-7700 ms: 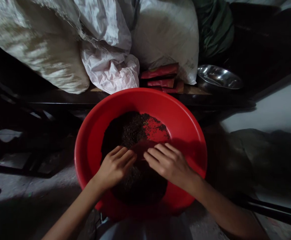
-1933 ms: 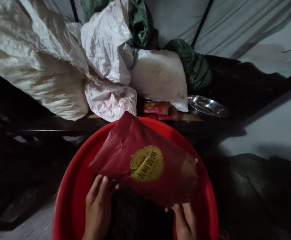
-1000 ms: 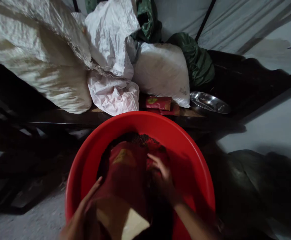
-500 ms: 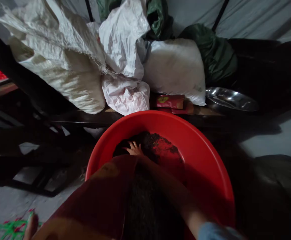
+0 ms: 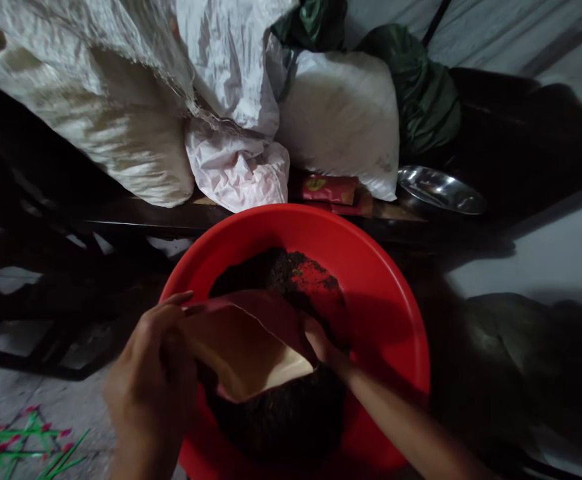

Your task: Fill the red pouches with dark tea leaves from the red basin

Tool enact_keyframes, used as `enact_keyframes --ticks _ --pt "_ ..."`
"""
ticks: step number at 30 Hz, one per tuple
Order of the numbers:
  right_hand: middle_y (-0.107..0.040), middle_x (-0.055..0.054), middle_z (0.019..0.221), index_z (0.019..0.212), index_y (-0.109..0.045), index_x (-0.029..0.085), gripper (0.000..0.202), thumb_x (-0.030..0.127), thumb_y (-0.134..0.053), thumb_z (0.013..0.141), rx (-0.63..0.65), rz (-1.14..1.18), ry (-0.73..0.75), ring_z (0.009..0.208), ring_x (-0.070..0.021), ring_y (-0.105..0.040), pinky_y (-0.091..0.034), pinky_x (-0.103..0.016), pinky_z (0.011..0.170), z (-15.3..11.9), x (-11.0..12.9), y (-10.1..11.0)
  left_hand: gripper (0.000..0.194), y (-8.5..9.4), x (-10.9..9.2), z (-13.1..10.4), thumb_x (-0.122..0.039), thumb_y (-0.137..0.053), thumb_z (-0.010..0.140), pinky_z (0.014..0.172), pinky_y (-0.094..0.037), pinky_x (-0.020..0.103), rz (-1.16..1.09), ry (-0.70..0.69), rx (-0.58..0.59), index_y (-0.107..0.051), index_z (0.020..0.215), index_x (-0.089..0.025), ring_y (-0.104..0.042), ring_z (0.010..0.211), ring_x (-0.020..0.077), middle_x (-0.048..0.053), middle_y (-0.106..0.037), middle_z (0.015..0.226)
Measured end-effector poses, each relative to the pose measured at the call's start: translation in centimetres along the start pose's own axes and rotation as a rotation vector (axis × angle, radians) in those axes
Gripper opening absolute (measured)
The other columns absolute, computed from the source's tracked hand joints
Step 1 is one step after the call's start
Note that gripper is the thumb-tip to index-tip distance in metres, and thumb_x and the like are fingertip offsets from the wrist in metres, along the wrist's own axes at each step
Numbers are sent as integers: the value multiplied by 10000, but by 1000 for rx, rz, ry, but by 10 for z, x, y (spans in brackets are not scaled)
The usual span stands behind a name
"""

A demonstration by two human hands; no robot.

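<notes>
A big red basin [image 5: 385, 280] stands on the floor in front of me, holding a heap of dark loose tea leaves [image 5: 271, 270]. My left hand [image 5: 153, 373] grips the rim of a red pouch [image 5: 243, 337] with a pale inner lining, holding its mouth wide over the basin. My right hand [image 5: 321, 340] reaches behind the far edge of the pouch, down at the leaves; its fingers are mostly hidden by the pouch.
Large white woven sacks [image 5: 121, 113] and a green bag [image 5: 421, 93] lie on a low dark bench behind the basin. Several red packets [image 5: 328, 190] and a steel bowl [image 5: 441, 190] sit there too. Green ties [image 5: 15, 447] lie on the floor at lower left.
The pouch, lying dark side up across the basin half a second ago, is now held with its mouth wide. My right hand drew back from the far leaves to the pouch's edge.
</notes>
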State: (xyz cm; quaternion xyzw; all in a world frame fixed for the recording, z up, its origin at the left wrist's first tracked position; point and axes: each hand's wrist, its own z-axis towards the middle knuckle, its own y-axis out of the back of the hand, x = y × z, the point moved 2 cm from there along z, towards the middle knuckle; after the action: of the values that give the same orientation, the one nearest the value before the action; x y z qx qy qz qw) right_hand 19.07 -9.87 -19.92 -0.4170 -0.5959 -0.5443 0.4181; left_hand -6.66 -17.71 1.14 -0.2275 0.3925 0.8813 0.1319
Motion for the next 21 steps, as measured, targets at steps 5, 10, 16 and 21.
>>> enact_keyframes --ticks 5,10,16,21 --pt "-794 -53 901 915 -749 225 351 445 -760 642 -22 38 -53 882 -265 -729 -605 -411 861 34 25 39 268 -16 0 2 -116 -483 1031 916 -604 280 -80 -192 2 -731 1074 -208 -757 1110 182 50 -739 1365" --pt "-767 -18 861 1002 -675 227 410 473 -728 678 -157 458 -116 732 -209 -712 -584 -313 654 47 96 81 390 -47 -3 10 -102 -499 988 966 -673 339 -186 -236 154 -747 1274 -197 -769 1175 232 83 -698 1458" --pt "-778 -79 1157 1188 -614 255 452 538 -567 838 -103 566 125 903 -252 -768 -603 -333 596 39 202 80 604 -79 -11 20 -54 -542 883 1056 -652 457 -274 -249 298 -651 1467 -164 -715 1287 312 140 -568 1589" --pt "-752 -35 1200 1221 -599 270 410 478 -638 870 -218 552 369 1044 -215 -748 -650 -369 898 46 227 40 684 -91 -17 32 -62 -564 856 1144 -585 493 -289 -257 341 -589 1530 -182 -668 1356 320 135 -565 1595"
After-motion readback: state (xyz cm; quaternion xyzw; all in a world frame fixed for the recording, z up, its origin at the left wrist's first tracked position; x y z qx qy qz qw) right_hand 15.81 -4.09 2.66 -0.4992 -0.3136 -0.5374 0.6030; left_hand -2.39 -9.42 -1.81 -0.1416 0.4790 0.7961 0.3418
